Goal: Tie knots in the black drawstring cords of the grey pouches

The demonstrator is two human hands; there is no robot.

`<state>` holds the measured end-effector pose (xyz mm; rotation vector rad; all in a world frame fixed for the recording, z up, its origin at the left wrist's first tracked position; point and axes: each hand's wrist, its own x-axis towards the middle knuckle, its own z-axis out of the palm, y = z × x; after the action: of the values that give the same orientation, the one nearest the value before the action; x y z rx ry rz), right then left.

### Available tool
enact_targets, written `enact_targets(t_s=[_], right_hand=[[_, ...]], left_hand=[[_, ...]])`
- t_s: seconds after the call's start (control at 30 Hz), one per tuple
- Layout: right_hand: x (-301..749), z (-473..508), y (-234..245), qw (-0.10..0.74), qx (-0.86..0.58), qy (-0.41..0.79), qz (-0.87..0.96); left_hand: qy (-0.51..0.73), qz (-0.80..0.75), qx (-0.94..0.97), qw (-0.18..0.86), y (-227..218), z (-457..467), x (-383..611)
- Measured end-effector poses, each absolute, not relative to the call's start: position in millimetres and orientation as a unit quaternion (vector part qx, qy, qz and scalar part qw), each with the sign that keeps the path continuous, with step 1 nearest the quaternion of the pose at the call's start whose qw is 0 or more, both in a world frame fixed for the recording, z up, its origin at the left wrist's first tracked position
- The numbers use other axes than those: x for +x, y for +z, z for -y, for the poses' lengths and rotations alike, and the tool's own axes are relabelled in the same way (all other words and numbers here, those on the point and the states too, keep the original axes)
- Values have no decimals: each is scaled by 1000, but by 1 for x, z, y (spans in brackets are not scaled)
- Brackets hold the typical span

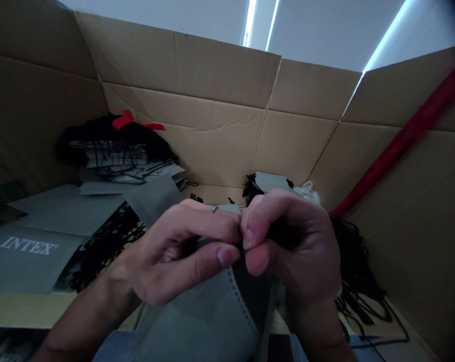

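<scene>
Two closed pinches, left hand (187, 249) and right hand (297, 246), nearly meet; what they grip cannot be told. A grey stitched pouch (201, 314) sits beneath at six o'clock, an INTEX-printed pouch (27, 269) at nine.

The bare left hand (192, 246) is curled, its straight thumb (208, 266) lying just under the bent index finger (208, 223), tips pinched close. Against those fingertips meet the fingers of the bare right hand (299, 241), its index finger hooked down to its thumb. Below the fingers, the bare left forearm (95, 306) slants leftward; the bare right wrist (310, 311) drops more steeply.
</scene>
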<state>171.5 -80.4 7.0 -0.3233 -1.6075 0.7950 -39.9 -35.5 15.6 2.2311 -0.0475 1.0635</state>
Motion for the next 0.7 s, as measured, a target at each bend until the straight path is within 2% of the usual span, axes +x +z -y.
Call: enact_targets(t_s=[0.13, 0.3, 0.7], right_hand=[[185, 86, 18, 587, -208, 330, 709], [188, 95, 31, 574, -295, 314, 697], [189, 92, 30, 552, -283, 381, 686]], left_hand=[[403, -68, 871, 273, 19, 38, -49], [399, -68, 883, 236, 20, 38, -50], [407, -84, 878, 237, 15, 38, -42]])
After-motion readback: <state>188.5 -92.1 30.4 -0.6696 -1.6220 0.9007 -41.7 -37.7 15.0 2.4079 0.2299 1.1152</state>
